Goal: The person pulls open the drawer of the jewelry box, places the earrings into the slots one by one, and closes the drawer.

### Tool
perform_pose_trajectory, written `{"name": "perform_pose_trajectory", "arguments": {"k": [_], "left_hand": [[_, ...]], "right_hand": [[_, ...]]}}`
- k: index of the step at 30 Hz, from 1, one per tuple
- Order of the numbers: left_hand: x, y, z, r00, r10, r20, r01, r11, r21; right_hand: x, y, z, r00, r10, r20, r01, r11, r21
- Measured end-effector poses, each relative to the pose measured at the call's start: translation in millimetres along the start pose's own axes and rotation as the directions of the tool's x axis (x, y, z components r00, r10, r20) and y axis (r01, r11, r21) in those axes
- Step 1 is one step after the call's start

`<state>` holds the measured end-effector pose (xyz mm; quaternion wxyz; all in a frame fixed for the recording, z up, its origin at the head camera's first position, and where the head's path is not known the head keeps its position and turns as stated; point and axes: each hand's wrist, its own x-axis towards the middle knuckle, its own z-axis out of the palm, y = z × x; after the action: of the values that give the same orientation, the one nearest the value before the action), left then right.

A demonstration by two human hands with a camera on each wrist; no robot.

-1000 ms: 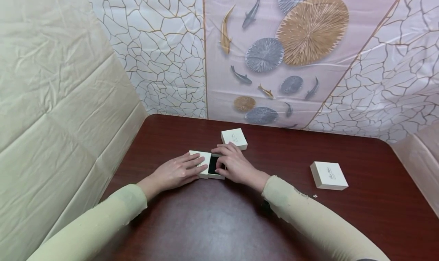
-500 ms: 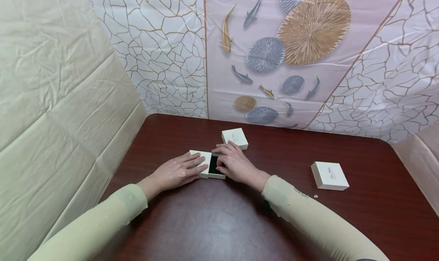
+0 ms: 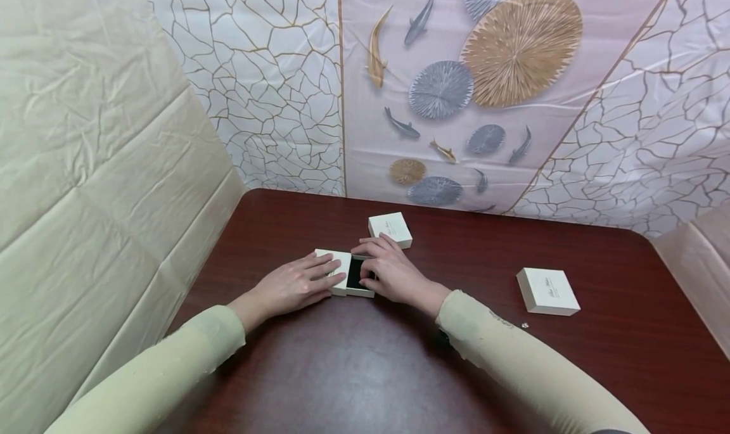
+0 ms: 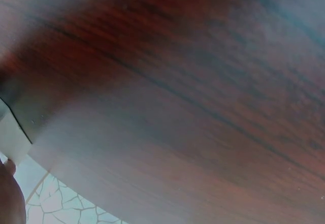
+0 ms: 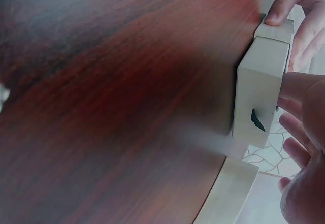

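A cream drawer-style gift box lies on the table, its sleeve (image 3: pixel 344 258) on the left and its drawer (image 3: pixel 360 293) pulled partly out to the right. Black lining (image 3: pixel 354 273) shows inside the drawer. My left hand (image 3: pixel 302 280) holds the sleeve, fingers across its top and thumb (image 5: pixel 274 18) against its near side. My right hand (image 3: pixel 395 274) is over the drawer, thumb and index finger bent down to the lining; I cannot tell whether they pinch anything. In the right wrist view, a dark tab (image 5: pixel 257 120) sticks out of the drawer's end.
Behind the right hand sits a second cream box (image 3: pixel 390 227), closed. A third closed box (image 3: pixel 549 292) stands at the right, with a tiny shiny piece (image 3: pixel 525 325) near it. Patterned cloth (image 3: pixel 285 104) hangs behind the dark red table (image 3: pixel 342 383).
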<state>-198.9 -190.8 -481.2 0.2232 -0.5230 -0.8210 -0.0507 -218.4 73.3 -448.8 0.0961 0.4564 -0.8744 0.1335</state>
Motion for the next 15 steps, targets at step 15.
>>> {"name": "perform_pose_trajectory", "arguments": {"k": [15], "left_hand": [[-1.7, -0.2, -0.8, 1.000, -0.001, 0.006, 0.001, 1.000, 0.005]], "right_hand": [[4.1, -1.1, 3.2, 0.999, 0.034, 0.013, -0.034, 0.999, 0.014]]}}
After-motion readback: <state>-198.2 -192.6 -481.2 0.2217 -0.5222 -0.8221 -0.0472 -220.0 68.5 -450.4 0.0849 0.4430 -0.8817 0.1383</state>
